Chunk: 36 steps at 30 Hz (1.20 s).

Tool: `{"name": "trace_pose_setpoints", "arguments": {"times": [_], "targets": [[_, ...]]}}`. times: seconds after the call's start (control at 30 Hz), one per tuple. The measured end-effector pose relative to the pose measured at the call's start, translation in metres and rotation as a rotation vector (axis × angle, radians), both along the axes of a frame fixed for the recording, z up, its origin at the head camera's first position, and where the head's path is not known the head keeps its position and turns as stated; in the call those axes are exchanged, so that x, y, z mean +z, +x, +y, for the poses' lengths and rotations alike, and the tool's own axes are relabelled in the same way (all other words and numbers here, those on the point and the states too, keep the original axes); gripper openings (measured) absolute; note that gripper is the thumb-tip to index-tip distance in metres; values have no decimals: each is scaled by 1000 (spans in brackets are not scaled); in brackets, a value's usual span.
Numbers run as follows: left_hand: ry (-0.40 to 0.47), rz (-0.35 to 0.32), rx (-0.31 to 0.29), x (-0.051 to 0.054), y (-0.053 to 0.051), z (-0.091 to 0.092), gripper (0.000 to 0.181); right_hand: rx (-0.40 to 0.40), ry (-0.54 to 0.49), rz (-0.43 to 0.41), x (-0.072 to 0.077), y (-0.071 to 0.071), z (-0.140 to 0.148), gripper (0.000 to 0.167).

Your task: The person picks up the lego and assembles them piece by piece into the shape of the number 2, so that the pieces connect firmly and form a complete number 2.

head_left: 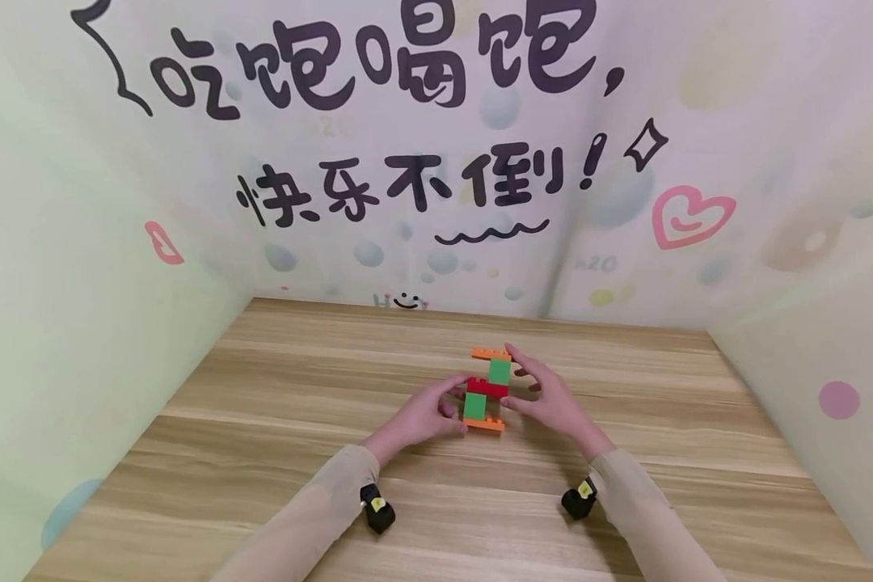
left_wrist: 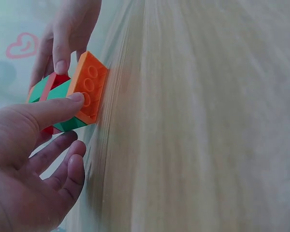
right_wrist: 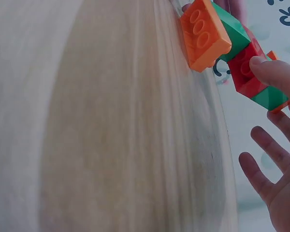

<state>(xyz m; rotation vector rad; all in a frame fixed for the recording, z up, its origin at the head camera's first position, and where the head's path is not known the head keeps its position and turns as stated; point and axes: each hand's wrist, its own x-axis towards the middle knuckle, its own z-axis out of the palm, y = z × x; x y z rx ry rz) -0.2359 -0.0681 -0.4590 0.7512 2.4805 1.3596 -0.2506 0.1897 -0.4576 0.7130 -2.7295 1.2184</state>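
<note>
A zigzag stack of toy building bricks lies between the two hands in the head view. Its red brick (head_left: 487, 390) is in the middle, with a green brick (head_left: 499, 372) and an orange brick (head_left: 486, 353) on the far side. On the near side are another green brick (head_left: 474, 406) and another orange brick (head_left: 486, 425). My left hand (head_left: 425, 414) pinches the stack from the left, its thumb on the near orange brick (left_wrist: 90, 87). From the right, my right hand (head_left: 551, 398) holds it, its thumb on the red brick (right_wrist: 246, 70) and index finger at the far orange brick.
The stack is at a wood-grain tabletop (head_left: 320, 380). A printed white curtain (head_left: 407, 267) with writing stands behind the table, and pale curtains (head_left: 102, 323) flank it on both sides. Small black devices (head_left: 378, 511) are strapped to both wrists.
</note>
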Motion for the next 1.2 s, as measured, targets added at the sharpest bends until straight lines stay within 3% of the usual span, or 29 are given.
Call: {"name": "trace_pose_setpoints", "arguments": {"times": [0.43,0.87,1.2], "targets": [[-42,49,23,2,0,2,81,-7,90,-38,0,-3,5,87],[-108,-9,37,2,1,3,75,26,131,-91,-3,-5,10,88],[-77,2,-12,-1,-3,2,66,34,156,-151,-7,-7,12,83]]}}
